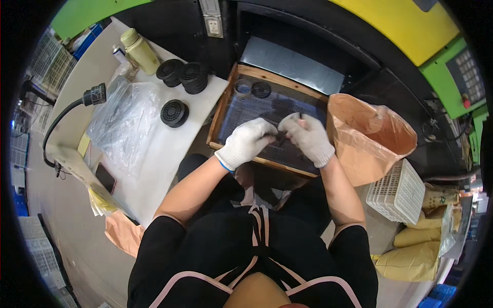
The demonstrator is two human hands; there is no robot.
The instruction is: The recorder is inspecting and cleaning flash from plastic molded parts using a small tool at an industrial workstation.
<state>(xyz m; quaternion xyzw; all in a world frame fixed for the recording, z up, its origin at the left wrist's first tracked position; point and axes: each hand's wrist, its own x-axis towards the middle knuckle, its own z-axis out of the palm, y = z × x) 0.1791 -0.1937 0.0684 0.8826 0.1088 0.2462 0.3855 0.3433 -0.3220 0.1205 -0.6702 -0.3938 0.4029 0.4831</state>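
Observation:
My left hand (pixel 247 142) and my right hand (pixel 309 137), both in white knit gloves, meet over a wood-framed tray (pixel 221 119) with a dark bottom. Their fingers are closed at a small dark piece between them, too blurred and covered to name. Motion smears the right hand's fingertips. Farther back in the tray lie a round black grille cap (pixel 261 90) and, beside it, a round clear or dark ring (pixel 242 88). On the white table to the left stand stacks of black perforated round caps (pixel 193 78), with another black cap (pixel 174 113) nearer me.
Right of the tray stands an open brown paper bag (pixel 354 149) with a plastic liner, by white plastic baskets (pixel 395 192). A clear plastic bag (pixel 126 123), a yellow-green bottle (pixel 140 51) and a gooseneck lamp (pixel 95 95) are on the left. A metal chute (pixel 292 64) lies beyond the tray.

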